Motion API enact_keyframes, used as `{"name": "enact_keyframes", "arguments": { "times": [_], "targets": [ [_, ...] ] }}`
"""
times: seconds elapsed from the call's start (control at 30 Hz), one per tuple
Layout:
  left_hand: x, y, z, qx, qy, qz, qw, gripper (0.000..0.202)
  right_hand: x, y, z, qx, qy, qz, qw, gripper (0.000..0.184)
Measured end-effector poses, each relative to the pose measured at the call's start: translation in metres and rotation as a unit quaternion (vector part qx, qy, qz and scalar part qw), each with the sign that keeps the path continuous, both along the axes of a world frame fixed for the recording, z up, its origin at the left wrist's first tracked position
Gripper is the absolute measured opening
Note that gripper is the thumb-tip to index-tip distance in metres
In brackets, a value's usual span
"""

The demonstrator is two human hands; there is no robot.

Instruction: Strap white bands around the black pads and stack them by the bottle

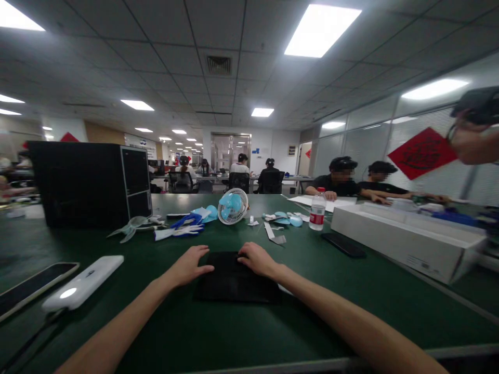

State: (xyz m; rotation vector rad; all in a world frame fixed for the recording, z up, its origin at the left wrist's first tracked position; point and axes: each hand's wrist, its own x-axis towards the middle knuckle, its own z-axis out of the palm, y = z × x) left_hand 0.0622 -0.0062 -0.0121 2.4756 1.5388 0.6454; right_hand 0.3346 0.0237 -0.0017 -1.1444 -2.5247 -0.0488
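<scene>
A flat black rectangular thing, like a folded cloth or pad, lies on the green table in front of me. My left hand rests on its left edge, fingers stretched out flat. My right hand lies on its far right corner, fingers curved down onto it. Neither hand lifts or grips it.
A white power bank and a phone lie at the left; a black computer case stands behind. A small blue fan, gloves, a water bottle, another phone and a long white box lie beyond. People sit at the far right.
</scene>
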Motion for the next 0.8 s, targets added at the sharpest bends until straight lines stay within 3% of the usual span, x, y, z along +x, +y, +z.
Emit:
{"name": "enact_keyframes", "arguments": {
  "times": [0.23, 0.33, 0.43, 0.5, 0.63, 0.8],
  "targets": [
    [0.008, 0.004, -0.001, -0.079, -0.026, -0.007, 0.996, 0.086, 0.005, 0.007, 0.005, -0.002, 0.049, 0.019, 0.999, 0.03],
    [0.007, 0.004, 0.001, -0.087, -0.031, -0.006, 0.996, 0.089, 0.025, 0.022, 0.01, 0.036, 0.04, -0.093, 0.994, 0.029],
    [0.007, 0.002, 0.003, -0.098, -0.023, -0.005, 0.995, 0.089, 0.055, 0.041, 0.01, 0.067, -0.016, -0.226, 0.972, 0.029],
    [0.007, 0.002, 0.005, -0.098, -0.019, -0.01, 0.995, 0.088, 0.074, 0.051, 0.007, 0.071, -0.042, -0.279, 0.957, 0.031],
    [0.005, 0.004, 0.004, -0.105, -0.015, -0.013, 0.994, 0.089, 0.098, 0.065, -0.001, 0.037, -0.068, -0.323, 0.943, 0.037],
    [0.003, 0.006, 0.002, -0.114, -0.018, -0.011, 0.993, 0.087, 0.1, 0.068, -0.004, 0.016, -0.087, -0.324, 0.942, 0.035]
  ]
}}
